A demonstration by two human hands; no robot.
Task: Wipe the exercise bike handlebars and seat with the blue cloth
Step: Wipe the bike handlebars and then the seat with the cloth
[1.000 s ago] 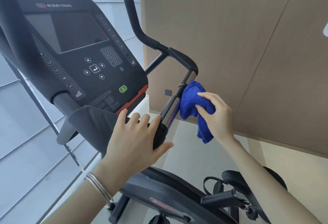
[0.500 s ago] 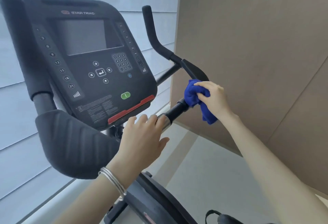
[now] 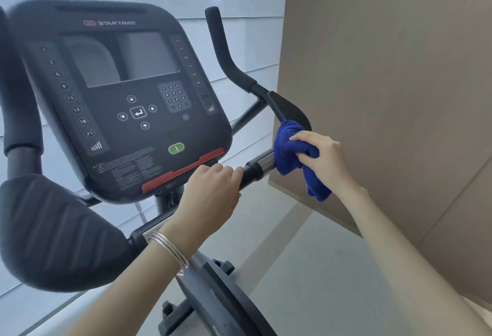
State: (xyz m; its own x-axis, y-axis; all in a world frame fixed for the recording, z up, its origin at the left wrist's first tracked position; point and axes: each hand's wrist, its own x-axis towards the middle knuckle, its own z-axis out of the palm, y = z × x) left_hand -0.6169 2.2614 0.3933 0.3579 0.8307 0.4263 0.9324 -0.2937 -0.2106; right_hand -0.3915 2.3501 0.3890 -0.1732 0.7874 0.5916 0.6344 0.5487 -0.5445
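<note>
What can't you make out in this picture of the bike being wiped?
From the head view:
- Seat: not in frame.
- Handlebar under the blue cloth: covered by the cloth and the right hand.
- Grip under the left hand: hidden by the fingers.
- Small print on the console: too small to read.

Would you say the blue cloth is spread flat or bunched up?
Bunched: the blue cloth is wadded around the handlebar under the right hand.

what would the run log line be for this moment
step: wiping handlebar | right hand: pressing blue cloth on right handlebar | left hand: gripping same bar | seat: not in view
</note>
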